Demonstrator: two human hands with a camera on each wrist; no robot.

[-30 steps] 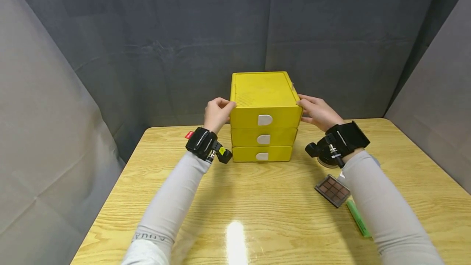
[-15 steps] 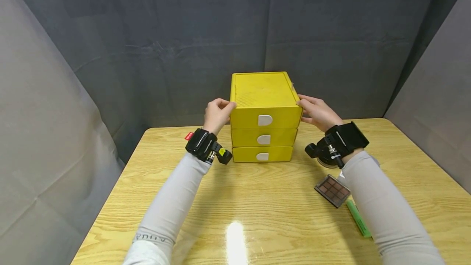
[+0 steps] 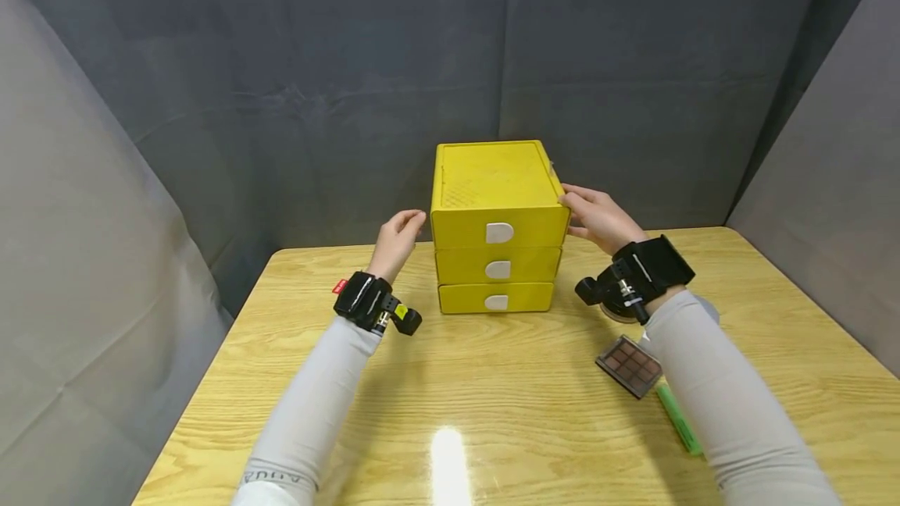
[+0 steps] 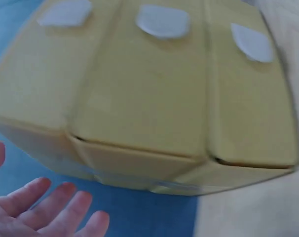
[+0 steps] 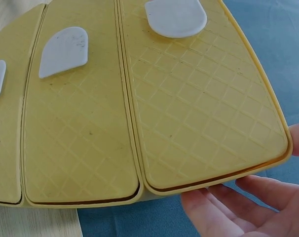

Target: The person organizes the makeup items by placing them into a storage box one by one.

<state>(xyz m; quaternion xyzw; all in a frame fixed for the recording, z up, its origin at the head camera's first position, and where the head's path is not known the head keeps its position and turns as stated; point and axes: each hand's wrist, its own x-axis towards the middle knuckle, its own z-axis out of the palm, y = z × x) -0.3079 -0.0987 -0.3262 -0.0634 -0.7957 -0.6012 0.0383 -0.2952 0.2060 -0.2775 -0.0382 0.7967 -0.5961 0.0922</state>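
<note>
Yellow drawer unit (image 3: 498, 225) stands at the table's (image 3: 492, 412) far edge, all three drawers closed. My left grip (image 3: 398, 239) hangs relaxed just beside it — holding nothing; my right grip (image 3: 594, 217) touches its right side with straightish fingers.

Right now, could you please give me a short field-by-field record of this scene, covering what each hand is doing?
Left hand: left hand open, fingers relaxed, just clear of the box's left side.
Right hand: right hand at the upper right edge of the yellow drawer box, fingers straight; contact looks likely.
Box: three stacked drawers, all shut, each with a pale tab handle.
Table: wooden table, glare spot near the front.
Other items: brown eyeshadow palette and green pen beside the right forearm.
</note>
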